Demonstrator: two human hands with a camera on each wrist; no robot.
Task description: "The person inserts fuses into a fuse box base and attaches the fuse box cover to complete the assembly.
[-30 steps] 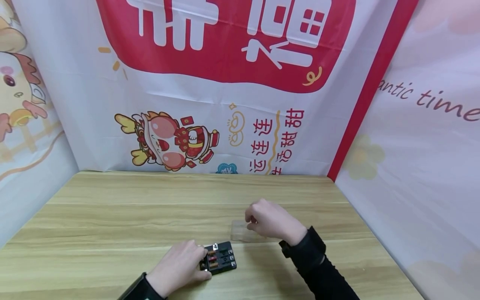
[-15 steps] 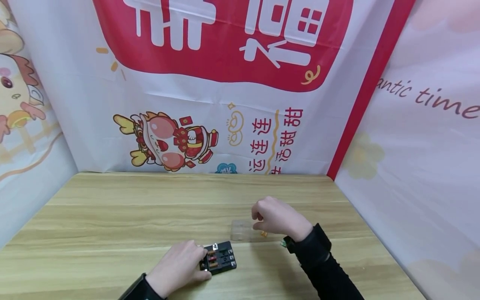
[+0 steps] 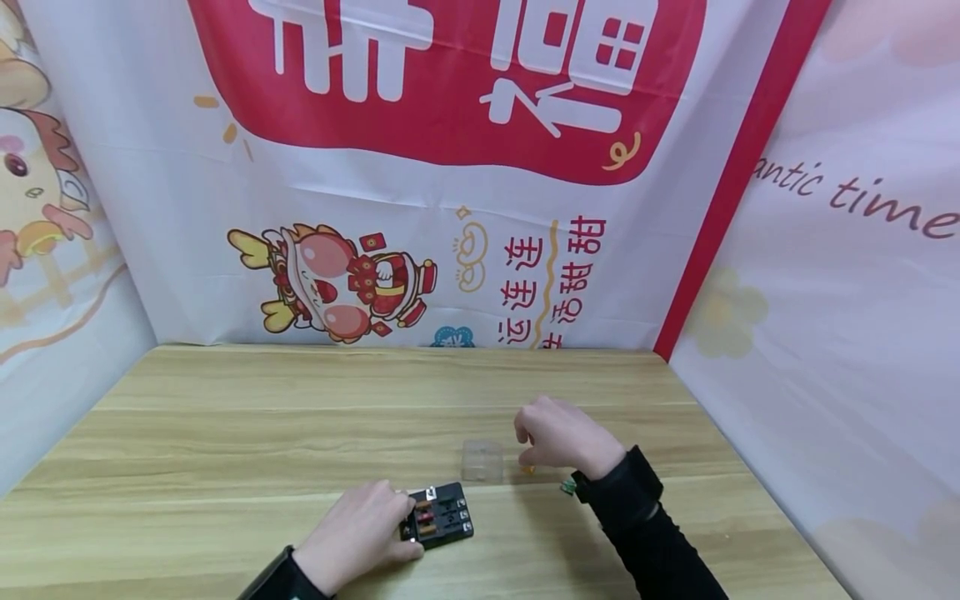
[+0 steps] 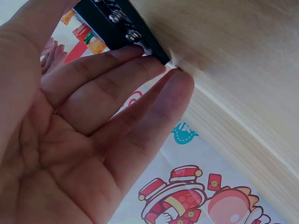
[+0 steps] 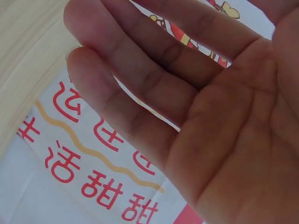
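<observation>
In the head view, my left hand (image 3: 360, 533) holds a black fuse block (image 3: 448, 518) on the table, thumb at its near side and fingers at its far side. Orange and red blade fuses (image 3: 425, 522) sit in the block; the left wrist view also shows a bit of green beside the red fuse (image 4: 81, 33). My right hand (image 3: 564, 435) is above the table, fingers loosely bent, a gap showing between thumb and index finger. Just under it lies a small orange piece (image 3: 528, 470), partly hidden. A clear plastic cover (image 3: 482, 461) lies left of this hand.
A small green piece (image 3: 568, 486) lies beside the right wristband. The wood-grain table (image 3: 262, 433) ends at a printed cloth backdrop (image 3: 637, 275), with more printed cloth at both sides.
My right hand has moved right, off the clear cover, which now shows whole. The orange and green pieces have come into view beneath it. The left hand and fuse block stay put.
</observation>
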